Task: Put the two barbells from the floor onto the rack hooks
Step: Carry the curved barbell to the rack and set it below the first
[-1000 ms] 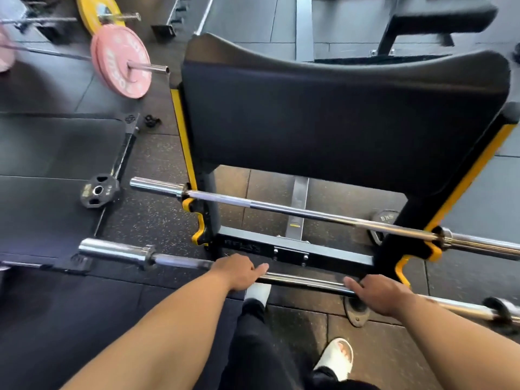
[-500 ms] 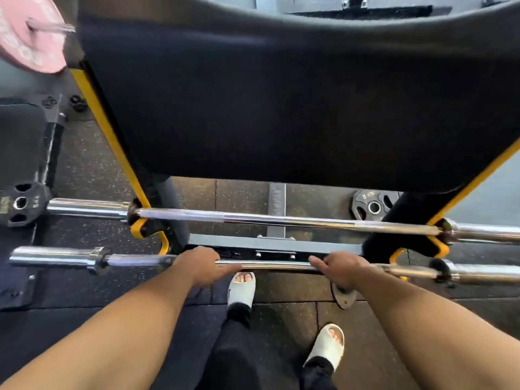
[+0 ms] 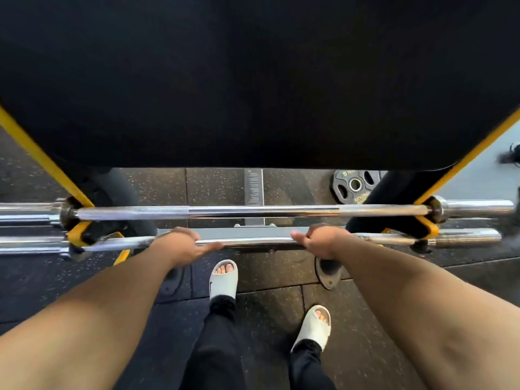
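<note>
From the head camera, the lower barbell (image 3: pixel 253 242) runs level just in front of the upper barbell (image 3: pixel 253 211), which already sits on the yellow-lined rack hooks (image 3: pixel 426 220). The left hand (image 3: pixel 183 244) and right hand (image 3: pixel 323 240) are both curled around the lower bar's shaft, evenly spaced either side of its middle. Chrome steel like this is probably heavy, rigid and slick (the rougher-looking bands should grip better), so a balanced two-handed hold suits it. Beneath the upper barbell lies speckled rubber flooring (image 3: pixel 281 277), a weight plate (image 3: pixel 353 185) behind it, the black pad (image 3: pixel 253 80) looming above.
</note>
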